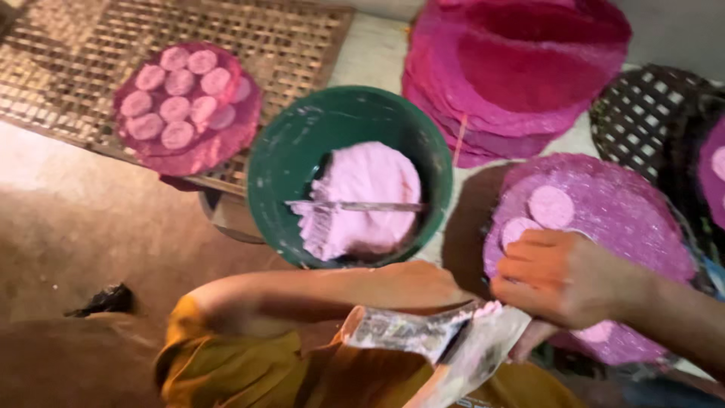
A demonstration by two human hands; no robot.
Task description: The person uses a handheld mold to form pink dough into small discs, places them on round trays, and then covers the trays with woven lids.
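While the pink paste is portioned, the points below apply.

Right hand: the right hand (563, 276), lower right of the frame, has its fingers curled shut over the near edge of a magenta sheet (619, 215); whether it pinches a lump of paste cannot be told.

Left hand: the left hand (423, 283), lower centre, lies by a white smeared scraper (434, 340); its fingers are hidden, so the grip cannot be told.

Paste: a pale pink mass (362, 200) sits in the green tub (283, 162) at centre frame, with a flat stick (355, 205) lying across it.

Placed discs: two pale discs (550, 206) lie on the magenta sheet, just above the right hand and close together.

Method, as a judgement: set each disc flat, near its neighbour without overlap, and keep the sheet from sliding.

Filled sheet: upper left, a sheet (185, 147) bears about ten discs in a tight cluster.

Surface: the filled sheet rests on a woven lattice rack (287, 38); a dark lattice (649, 113) shows at right.

Stack: magenta sheets (521, 68) are piled upper right.

Room: brown earthen floor (91, 219) at left, warm dim light.
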